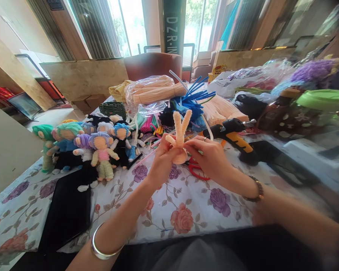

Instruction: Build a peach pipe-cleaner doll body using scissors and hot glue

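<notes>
A peach pipe-cleaner doll body point(180, 140) is held above the middle of the table, its two legs pointing up and its round head down. My left hand point(166, 158) is closed on its left side, the fingers and thumb pinching it beside a short arm. From the other side my right hand point(207, 152) pinches the body near its middle; the fingertips partly cover that spot. Red-handled scissors point(197, 171) lie on the cloth just below my right hand. A loose pale pipe cleaner point(208, 127) sticks up behind the right fingers.
Several finished pipe-cleaner dolls point(103, 154) stand at left beside a black tablet-like slab point(69, 207). Behind are bundled peach pipe cleaners point(158, 90) and blue ones point(193, 98). A black and orange glue gun point(237, 139) and a green-lidded jar point(323, 99) stand at right. Flowered cloth point(183, 218) covers the table.
</notes>
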Demonstrator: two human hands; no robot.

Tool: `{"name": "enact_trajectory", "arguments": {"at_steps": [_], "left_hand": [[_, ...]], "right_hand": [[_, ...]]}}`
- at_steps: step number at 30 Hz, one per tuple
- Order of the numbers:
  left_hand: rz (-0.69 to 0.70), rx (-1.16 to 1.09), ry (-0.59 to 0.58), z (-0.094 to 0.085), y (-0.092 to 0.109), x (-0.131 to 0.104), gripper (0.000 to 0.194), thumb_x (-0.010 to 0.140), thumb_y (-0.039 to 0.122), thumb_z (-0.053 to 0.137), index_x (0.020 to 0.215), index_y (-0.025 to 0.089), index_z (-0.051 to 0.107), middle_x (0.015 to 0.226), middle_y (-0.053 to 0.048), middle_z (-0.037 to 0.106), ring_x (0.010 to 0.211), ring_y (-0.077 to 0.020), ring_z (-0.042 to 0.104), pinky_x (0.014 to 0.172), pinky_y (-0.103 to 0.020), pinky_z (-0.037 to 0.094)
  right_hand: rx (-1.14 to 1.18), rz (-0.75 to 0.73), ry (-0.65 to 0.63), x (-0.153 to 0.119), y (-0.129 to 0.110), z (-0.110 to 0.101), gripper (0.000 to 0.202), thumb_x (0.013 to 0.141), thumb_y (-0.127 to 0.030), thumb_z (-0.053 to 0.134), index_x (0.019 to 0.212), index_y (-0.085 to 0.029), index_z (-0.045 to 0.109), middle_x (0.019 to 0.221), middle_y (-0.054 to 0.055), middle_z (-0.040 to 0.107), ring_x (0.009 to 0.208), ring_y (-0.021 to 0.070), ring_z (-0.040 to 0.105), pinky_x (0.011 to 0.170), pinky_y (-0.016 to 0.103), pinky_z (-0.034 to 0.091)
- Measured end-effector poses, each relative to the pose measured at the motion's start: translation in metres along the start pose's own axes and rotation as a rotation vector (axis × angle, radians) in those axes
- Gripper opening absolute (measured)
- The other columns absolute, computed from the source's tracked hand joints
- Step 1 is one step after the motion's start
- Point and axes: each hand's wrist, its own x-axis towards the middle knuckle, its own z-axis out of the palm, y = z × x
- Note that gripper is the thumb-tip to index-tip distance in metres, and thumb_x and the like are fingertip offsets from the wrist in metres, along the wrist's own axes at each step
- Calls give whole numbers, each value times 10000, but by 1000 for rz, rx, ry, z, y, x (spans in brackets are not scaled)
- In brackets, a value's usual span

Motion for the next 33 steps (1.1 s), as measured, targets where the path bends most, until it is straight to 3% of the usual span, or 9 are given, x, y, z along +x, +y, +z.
{"name": "enact_trajectory", "arguments": {"at_steps": [5, 11, 14, 17, 24, 33], "left_hand": [[-163, -159, 44, 1, 5, 3, 238, 642, 49, 622, 805, 182, 512, 703, 48, 575, 624, -65, 518, 590, -171, 415], [-222, -298, 126, -1, 7, 6, 334, 624, 16, 585, 914, 173, 534, 797, 13, 641, 647, -84, 587, 596, -187, 457], [-235, -330, 153, -1, 9, 7, 345, 609, 4, 564, 903, 181, 529, 789, 20, 632, 631, -88, 590, 578, -192, 458], [-249, -362, 163, -1, 11, 6, 304, 604, 7, 558, 848, 182, 512, 784, 25, 617, 603, -79, 574, 557, -188, 445], [-249, -314, 26, -4, 13, 5, 239, 642, 65, 627, 857, 151, 569, 750, 6, 604, 587, -78, 554, 560, -200, 442], [-245, -137, -168, 0, 9, -2, 336, 677, 103, 692, 994, 180, 614, 877, -8, 637, 698, -84, 565, 642, -204, 419]], "right_hand": [[-38, 10, -66, 3, 1, -3, 168, 881, -217, 531, 826, -179, 685, 808, 36, 699, 735, 162, 642, 648, 272, 477], [-101, -208, 10, 4, 4, -7, 167, 870, -216, 550, 908, -194, 711, 850, 34, 711, 762, 144, 650, 678, 243, 493], [-93, -246, -71, 6, 9, -13, 194, 884, -230, 534, 907, -206, 726, 840, 20, 724, 720, 131, 654, 642, 222, 476], [-128, -208, -169, 8, 13, -18, 251, 895, -271, 519, 782, -206, 733, 723, 5, 716, 592, 118, 623, 555, 220, 428], [-119, -128, -101, 7, 17, -11, 222, 884, -237, 519, 898, -239, 740, 712, -8, 721, 551, 112, 613, 523, 203, 394], [20, 8, -6, 7, 25, -8, 199, 801, -178, 572, 920, -195, 730, 851, 19, 745, 708, 163, 685, 627, 224, 493]]}}
